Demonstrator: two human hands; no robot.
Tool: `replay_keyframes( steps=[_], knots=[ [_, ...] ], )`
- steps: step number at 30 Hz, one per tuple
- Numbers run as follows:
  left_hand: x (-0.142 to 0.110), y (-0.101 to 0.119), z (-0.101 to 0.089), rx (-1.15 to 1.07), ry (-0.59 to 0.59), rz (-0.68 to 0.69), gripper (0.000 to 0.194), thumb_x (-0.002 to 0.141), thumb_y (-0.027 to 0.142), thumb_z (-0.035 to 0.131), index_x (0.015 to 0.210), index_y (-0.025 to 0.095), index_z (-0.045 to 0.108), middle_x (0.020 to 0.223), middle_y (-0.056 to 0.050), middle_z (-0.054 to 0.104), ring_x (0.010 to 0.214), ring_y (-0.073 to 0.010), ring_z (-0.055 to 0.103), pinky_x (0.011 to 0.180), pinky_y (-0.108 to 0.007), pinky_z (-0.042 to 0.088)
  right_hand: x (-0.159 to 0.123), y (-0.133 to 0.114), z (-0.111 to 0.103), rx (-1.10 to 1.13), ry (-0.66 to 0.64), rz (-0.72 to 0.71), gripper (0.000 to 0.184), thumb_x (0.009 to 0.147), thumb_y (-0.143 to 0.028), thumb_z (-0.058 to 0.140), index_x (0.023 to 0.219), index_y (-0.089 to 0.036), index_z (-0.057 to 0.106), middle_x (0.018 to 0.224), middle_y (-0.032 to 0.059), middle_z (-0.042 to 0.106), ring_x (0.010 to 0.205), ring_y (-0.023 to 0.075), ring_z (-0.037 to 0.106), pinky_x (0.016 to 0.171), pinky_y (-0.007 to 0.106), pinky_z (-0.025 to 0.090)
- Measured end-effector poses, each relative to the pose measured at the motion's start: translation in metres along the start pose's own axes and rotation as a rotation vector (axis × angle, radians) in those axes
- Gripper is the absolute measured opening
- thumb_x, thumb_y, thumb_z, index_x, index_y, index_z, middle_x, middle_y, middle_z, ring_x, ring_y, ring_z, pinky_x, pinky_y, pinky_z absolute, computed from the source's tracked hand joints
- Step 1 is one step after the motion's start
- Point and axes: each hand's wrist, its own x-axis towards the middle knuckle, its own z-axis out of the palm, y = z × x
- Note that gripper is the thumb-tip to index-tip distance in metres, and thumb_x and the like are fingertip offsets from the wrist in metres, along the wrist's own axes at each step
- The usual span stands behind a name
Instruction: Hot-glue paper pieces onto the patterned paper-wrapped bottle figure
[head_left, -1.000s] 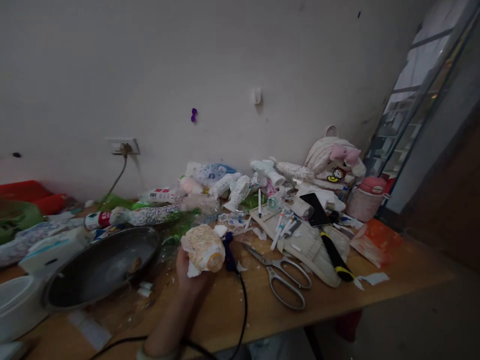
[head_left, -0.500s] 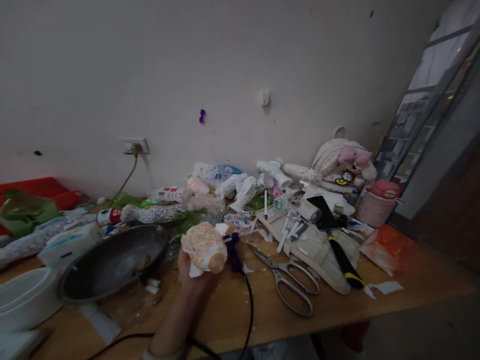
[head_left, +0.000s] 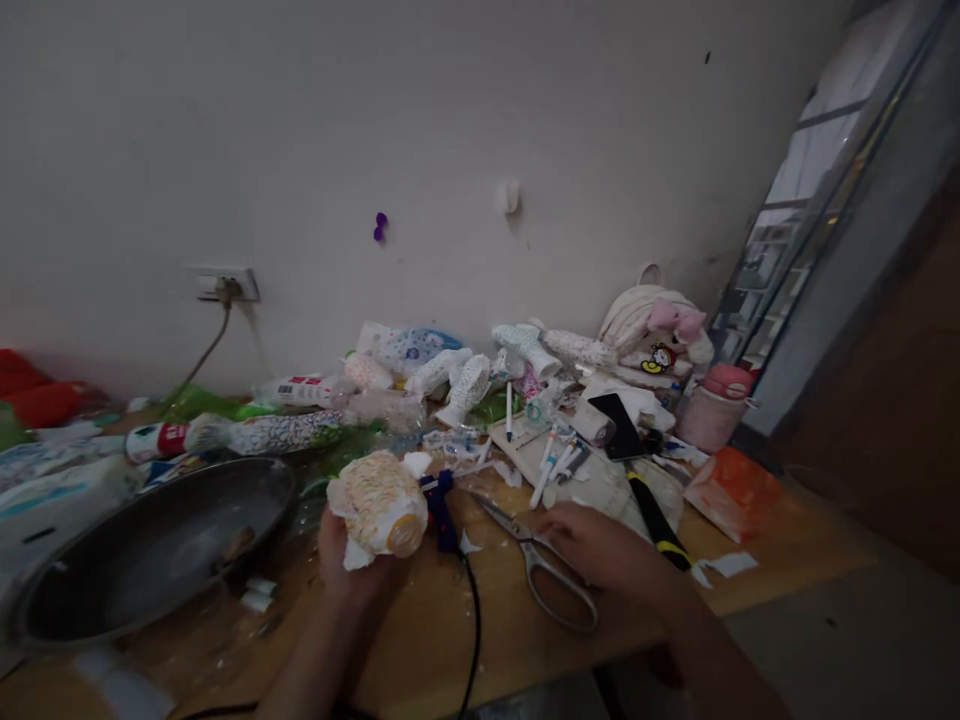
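My left hand [head_left: 337, 555] is closed round a plastic bottle wrapped in speckled white paper [head_left: 382, 500], its clear yellowish neck pointing toward me. Just right of the bottle, a dark blue glue gun [head_left: 441, 510] lies on the table with its black cord running down to the front edge. My right hand [head_left: 581, 540] is over the handles of large metal scissors [head_left: 529, 550], covering much of the upper loop. Its fingers point left, loosely bent; the scissors still lie on the table.
A dark round pan [head_left: 157, 545] stands on the left. Markers [head_left: 545, 470], a black phone [head_left: 619, 425] and a black-yellow tool handle [head_left: 660, 520] lie on the right. Paper-wrapped bottles [head_left: 465, 388], a backpack [head_left: 652, 330] and a pink flask [head_left: 716, 405] line the wall.
My right hand has come in from the lower right and reached the scissors. My left hand keeps hold of the wrapped bottle. The view swings slightly right, then the scene shifts left.
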Motion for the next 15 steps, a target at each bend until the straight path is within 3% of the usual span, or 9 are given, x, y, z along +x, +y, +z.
replay_keyframes(
  steps=[3, 5, 7, 11, 15],
  knots=[
    [-0.001, 0.000, -0.001, 0.049, 0.029, -0.036, 0.036, 0.085, 0.041, 0.045, 0.112, 0.024, 0.063, 0.111, -0.009, 0.070, 0.103, -0.0296, 0.064, 0.094, -0.047, 0.048, 0.018, 0.026, -0.026, -0.308, 0.196, 0.184, 0.035, 0.088, -0.009, 0.037, 0.113, -0.010, 0.061, 0.116, 0.0179, 0.059, 0.105, 0.0261, 0.058, 0.087, 0.033, 0.041],
    [-0.002, 0.000, -0.001, 0.057, 0.031, -0.033, 0.035, 0.085, 0.039, 0.047, 0.111, 0.023, 0.063, 0.111, -0.010, 0.070, 0.102, -0.0283, 0.065, 0.095, -0.045, 0.048, 0.028, 0.042, -0.035, -0.481, 0.214, 0.382, 0.041, 0.087, -0.002, 0.032, 0.120, -0.005, 0.055, 0.119, 0.0232, 0.056, 0.105, 0.0281, 0.058, 0.083, 0.034, 0.042],
    [-0.001, 0.000, -0.001, 0.053, 0.042, -0.021, 0.034, 0.084, 0.038, 0.047, 0.110, 0.024, 0.063, 0.108, -0.007, 0.072, 0.102, -0.0268, 0.065, 0.095, -0.044, 0.048, 0.035, 0.057, -0.039, -0.537, 0.169, 0.490, 0.042, 0.086, 0.000, 0.031, 0.121, -0.006, 0.054, 0.118, 0.0242, 0.056, 0.104, 0.0280, 0.060, 0.079, 0.032, 0.043],
    [0.000, 0.001, 0.002, 0.061, 0.100, -0.028, 0.033, 0.083, 0.040, 0.045, 0.105, 0.027, 0.065, 0.101, -0.004, 0.073, 0.099, -0.0266, 0.067, 0.093, -0.043, 0.049, 0.048, 0.077, -0.043, -0.535, 0.134, 0.527, 0.034, 0.085, -0.005, 0.041, 0.115, -0.007, 0.056, 0.107, 0.0222, 0.063, 0.102, 0.0289, 0.063, 0.075, 0.031, 0.044],
    [0.001, 0.001, 0.002, 0.072, 0.019, -0.040, 0.031, 0.084, 0.036, 0.043, 0.100, 0.025, 0.068, 0.099, -0.006, 0.074, 0.098, -0.0281, 0.067, 0.089, -0.045, 0.052, 0.063, 0.078, -0.045, -0.546, 0.175, 0.500, 0.033, 0.086, -0.014, 0.046, 0.116, -0.008, 0.056, 0.112, 0.0223, 0.063, 0.104, 0.0285, 0.062, 0.077, 0.031, 0.044]
  ],
)
